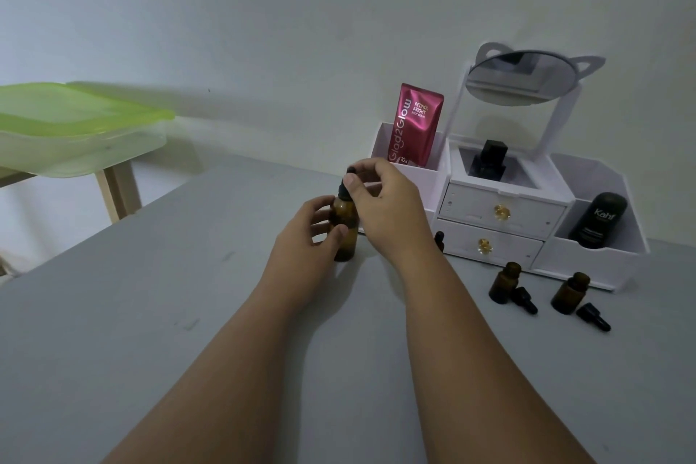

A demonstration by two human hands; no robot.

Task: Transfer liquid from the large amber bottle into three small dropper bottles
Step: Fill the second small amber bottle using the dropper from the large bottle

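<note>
The large amber bottle (345, 228) stands upright on the grey table (150, 313), near its middle. My left hand (307, 234) wraps around the bottle's body. My right hand (388, 203) pinches the black dropper cap (345, 186) on top of it. To the right stand two small amber dropper bottles (504, 282) (568, 293), both uncapped. Their black dropper caps (524, 299) (593, 316) lie on the table beside them. A third small dropper (439, 240) peeks out behind my right wrist, mostly hidden.
A white vanity organiser (501, 215) with two drawers and a cat-ear mirror (521, 77) stands at the back right. It holds a pink Glad2Glow sachet (414, 124), a black perfume bottle (489, 160) and a black Kahf tube (597, 220). A green-lidded plastic box (75, 124) rests on a wooden stand at left.
</note>
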